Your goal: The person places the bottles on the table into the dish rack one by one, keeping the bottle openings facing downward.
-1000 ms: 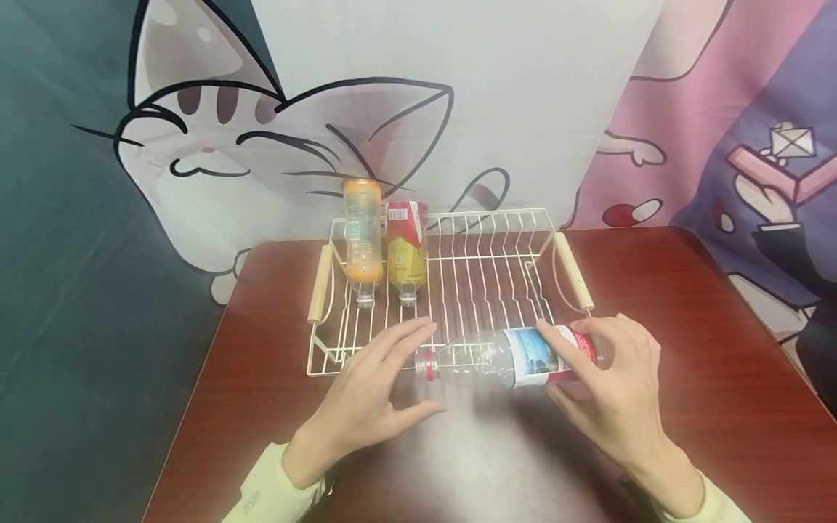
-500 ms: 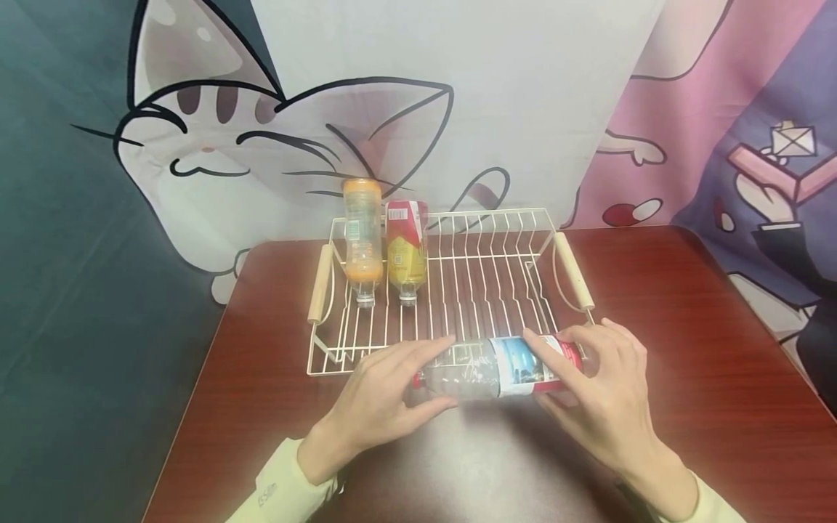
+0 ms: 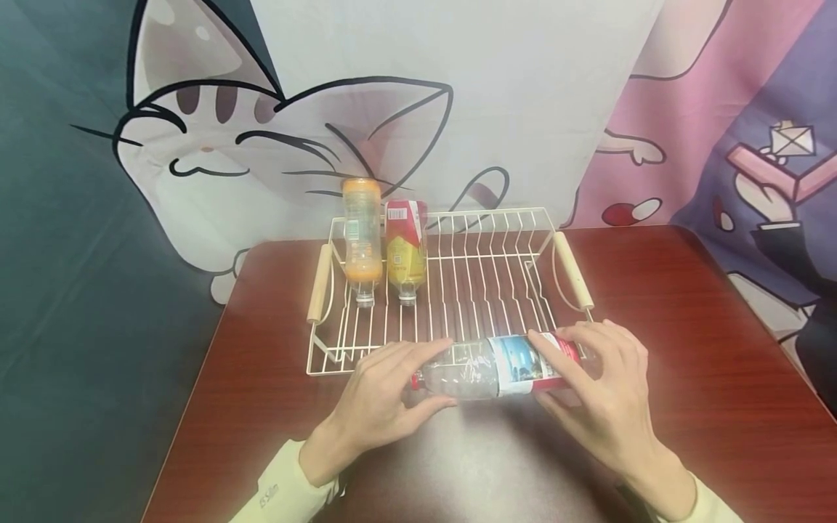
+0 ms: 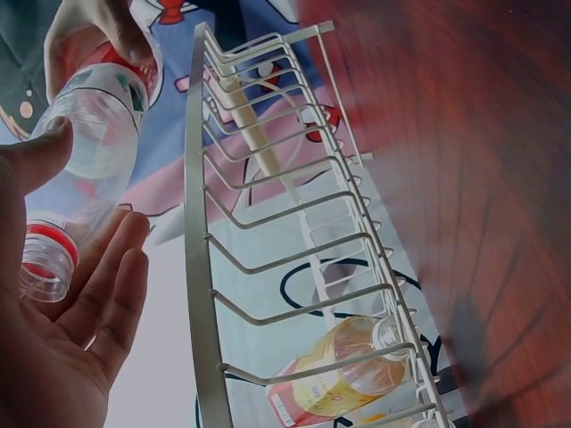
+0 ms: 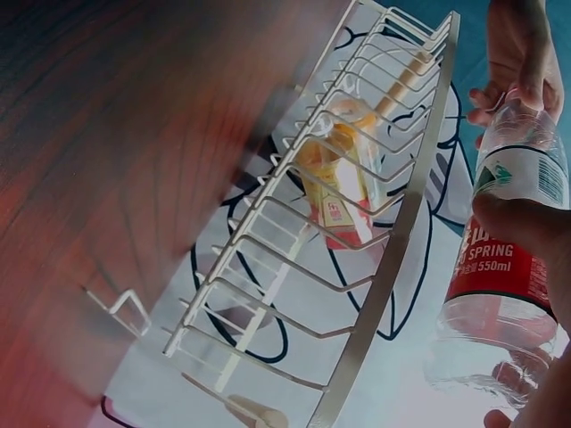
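A clear plastic water bottle (image 3: 467, 370) lies sideways between both hands, in front of and above the near edge of the wire rack (image 3: 484, 283). My right hand (image 3: 604, 378) grips its base end, over the red, white and blue label. My left hand (image 3: 386, 396) holds the neck end between thumb and fingers, those fingers nearly straight. In the left wrist view the bottle's clear mouth (image 4: 45, 281) with a red ring shows beside the palm. Part of the label reads "SPRING 550ml" in the right wrist view, where the right thumb (image 5: 513, 218) lies across the bottle.
At the rack's left side, an orange-tinted bottle (image 3: 362, 232) and a red and yellow labelled bottle (image 3: 406, 247) lean neck-down. Wooden handles, left (image 3: 320, 285) and right (image 3: 573, 272), flank the rack. It stands on a reddish-brown table (image 3: 242, 363) before a cartoon cloth (image 3: 523, 94).
The bottle has moved slightly left and toward me. My left hand has shifted right and come round its neck, which was in front of the fingers earlier. The last half second shows hardly any motion.
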Available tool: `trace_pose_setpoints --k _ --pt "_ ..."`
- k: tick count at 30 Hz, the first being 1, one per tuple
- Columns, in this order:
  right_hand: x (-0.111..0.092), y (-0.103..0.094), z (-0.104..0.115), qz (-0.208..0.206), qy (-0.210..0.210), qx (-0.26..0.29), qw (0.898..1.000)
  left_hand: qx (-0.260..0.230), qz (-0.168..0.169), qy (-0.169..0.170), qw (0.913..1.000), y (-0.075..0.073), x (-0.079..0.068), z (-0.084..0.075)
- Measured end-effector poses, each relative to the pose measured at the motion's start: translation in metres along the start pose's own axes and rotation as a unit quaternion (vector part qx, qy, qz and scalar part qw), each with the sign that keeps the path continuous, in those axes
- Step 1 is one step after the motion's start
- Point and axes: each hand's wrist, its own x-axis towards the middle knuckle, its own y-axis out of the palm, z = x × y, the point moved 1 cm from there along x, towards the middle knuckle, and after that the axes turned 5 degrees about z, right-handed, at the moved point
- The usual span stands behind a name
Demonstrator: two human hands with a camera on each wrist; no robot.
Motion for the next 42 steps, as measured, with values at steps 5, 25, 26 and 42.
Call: trace_pose_setpoints --k 5,25,26,42 --pt "0.001 0.004 -0.001 -0.048 0.033 0.033 0.998 -0.005 -0.017 -0.011 0.9998 -0.003 0.001 0.001" --pt "-0.009 0.01 0.015 -0.066 0.489 0.627 0.603 -0.008 -0.086 -0.019 0.9961 -0.004 0.006 -0.001" --pt "-0.007 0.011 0.015 -0.065 0.493 0.628 0.599 -0.007 -0.087 -0.018 0.996 -0.004 0.006 -0.001" --pt "0.017 0.013 0.015 -0.089 0.498 0.65 0.567 -0.021 -0.066 -0.044 0.9966 0.003 0.005 -0.004"
